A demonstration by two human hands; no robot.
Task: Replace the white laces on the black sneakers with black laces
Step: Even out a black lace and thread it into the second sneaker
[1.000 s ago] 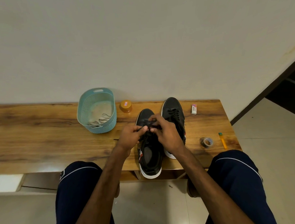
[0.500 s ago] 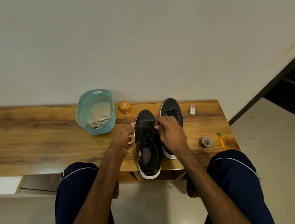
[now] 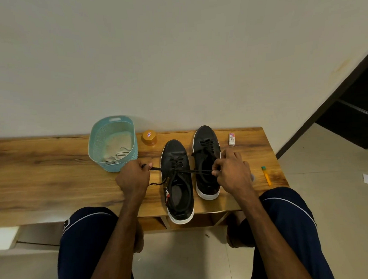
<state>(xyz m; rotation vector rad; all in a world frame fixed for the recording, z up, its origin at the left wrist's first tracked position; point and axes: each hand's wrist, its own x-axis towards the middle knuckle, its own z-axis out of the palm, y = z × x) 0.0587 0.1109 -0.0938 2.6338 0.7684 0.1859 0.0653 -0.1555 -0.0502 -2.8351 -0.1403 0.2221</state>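
L sneaker [image 3: 176,152] w/ blk lace [image 3: 156,168] pulled taut; R sneaker [image 3: 206,136] seemingly laced.

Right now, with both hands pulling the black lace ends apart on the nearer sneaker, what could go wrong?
1. The nearer sneaker has its heel hanging over the table edge; a hard tug from the left hand could slide or tip it off.
2. The right hand pulls the black lace across the second sneaker and might nudge it.
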